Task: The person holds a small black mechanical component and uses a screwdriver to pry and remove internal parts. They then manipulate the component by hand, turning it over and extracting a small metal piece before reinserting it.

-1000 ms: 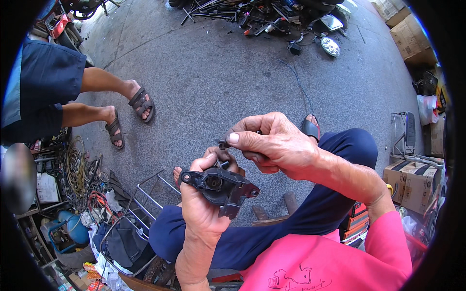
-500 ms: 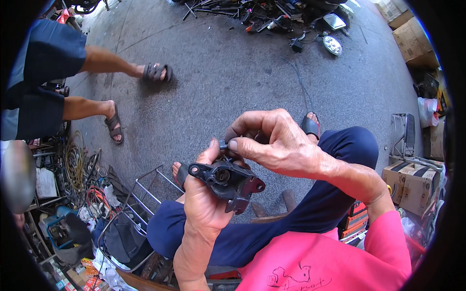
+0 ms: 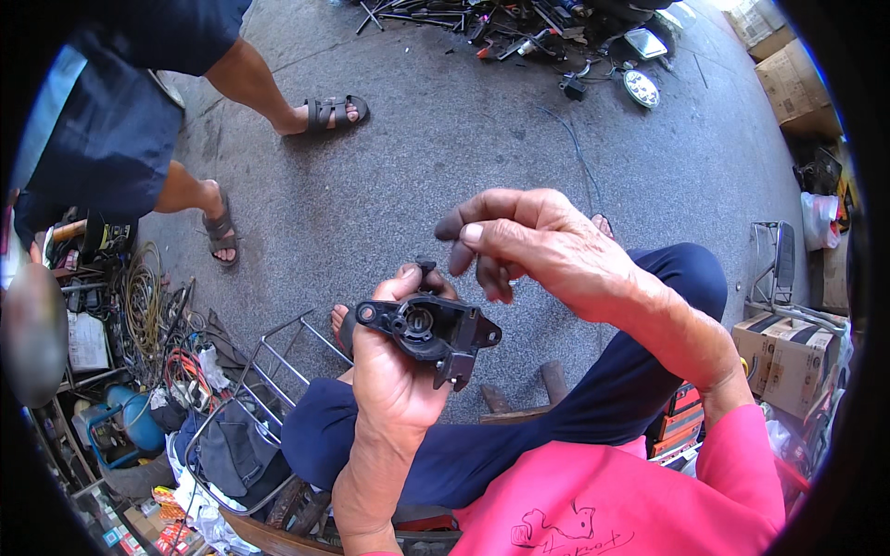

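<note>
My left hand (image 3: pixel 394 371) is wrapped around a black plastic housing (image 3: pixel 443 326) with a round opening in its face and a mounting ear with a hole at either end. From its far side, between the thumb and fingers, a small black piece (image 3: pixel 426 266) sticks up. Just above and to the right, my right hand (image 3: pixel 533 241) hovers apart from the housing. Its darkened fingers are bent and loosely spread, and nothing shows in them.
Another person's sandalled foot (image 3: pixel 332 115) is on the floor at the left. A pile of loose metal parts (image 3: pixel 519 28) lies at the far side. A metal rack (image 3: pixel 278 371) leans near my left knee. Cardboard boxes (image 3: pixel 788 357) stand at the right.
My right hand has let go of the small black piece on the housing and drawn back to the right. The other person's legs have moved rightward.
</note>
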`<state>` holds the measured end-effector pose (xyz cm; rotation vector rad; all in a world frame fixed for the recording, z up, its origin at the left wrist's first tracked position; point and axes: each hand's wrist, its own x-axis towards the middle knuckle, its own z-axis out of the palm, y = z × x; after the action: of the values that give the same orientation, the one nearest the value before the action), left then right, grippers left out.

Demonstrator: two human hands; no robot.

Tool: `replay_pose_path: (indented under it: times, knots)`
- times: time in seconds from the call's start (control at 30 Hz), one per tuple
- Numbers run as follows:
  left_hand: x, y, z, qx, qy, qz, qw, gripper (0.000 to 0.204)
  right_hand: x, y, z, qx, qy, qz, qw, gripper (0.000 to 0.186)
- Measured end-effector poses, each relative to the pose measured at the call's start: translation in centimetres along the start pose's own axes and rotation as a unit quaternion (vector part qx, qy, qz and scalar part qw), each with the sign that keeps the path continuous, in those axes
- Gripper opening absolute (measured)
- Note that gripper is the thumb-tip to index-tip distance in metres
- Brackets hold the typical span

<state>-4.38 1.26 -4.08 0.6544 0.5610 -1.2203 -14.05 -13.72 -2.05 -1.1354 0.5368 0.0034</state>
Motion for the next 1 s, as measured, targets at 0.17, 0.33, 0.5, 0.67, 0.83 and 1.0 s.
replay_pose_path:
  times: [0.17, 0.33, 0.5, 0.67, 0.83, 1.0]
  knots:
    - [-0.6, 0.0, 1.1, 0.023, 0.028, 0.024, 0.999, 0.009, -0.9, -1.2, 0.9, -0.211, -0.011, 0.027, 0.977, 0.046]
    - [-0.7, 0.4, 0.9, 0.03, 0.0, 0.065, 0.997, 0.013, -1.5, -1.4, 0.0, -0.254, -0.128, -0.035, 0.958, 0.056]
    - [-0.8, 0.2, 1.0, 0.071, -0.038, 0.101, 0.992, 0.011, -1.6, -0.9, -0.4, -0.333, -0.167, -0.012, 0.928, 0.043]
    - [-1.3, -0.3, 1.8, 0.149, -0.019, 0.121, 0.981, 0.011, -1.5, 0.7, -0.5, -0.345, -0.157, -0.085, 0.921, 0.03]
    - [-1.2, 0.1, 1.6, 0.14, -0.056, 0.083, 0.985, 0.011, -1.2, 0.9, -0.9, -0.32, -0.166, -0.09, 0.928, 0.025]
    - [-0.8, 0.5, 1.4, 0.105, -0.069, 0.041, 0.991, 0.012, -1.1, 1.2, -1.0, -0.265, -0.175, -0.124, 0.94, 0.026]
